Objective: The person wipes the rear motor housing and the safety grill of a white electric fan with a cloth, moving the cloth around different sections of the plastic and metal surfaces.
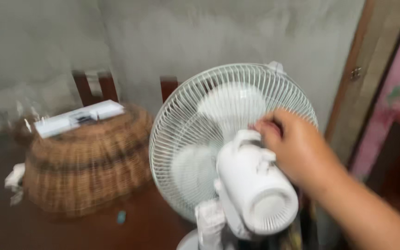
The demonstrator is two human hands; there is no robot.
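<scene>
A white electric fan stands in front of me, seen from behind, with its round wire grille point(195, 120) facing away and its motor housing point(255, 190) toward me. My right hand point(292, 146) reaches in from the lower right and its fingers close on the carry handle point(246, 136) on top of the motor housing, against the rear grille. My left hand is out of view.
A brown wicker basket point(86, 164) lies upturned on a dark wooden table point(47, 229), with a flat white box point(79, 118) on top. Chair backs point(96, 88) stand against a grey wall. A wooden door frame point(348, 88) and pink curtain point(396, 92) are at right.
</scene>
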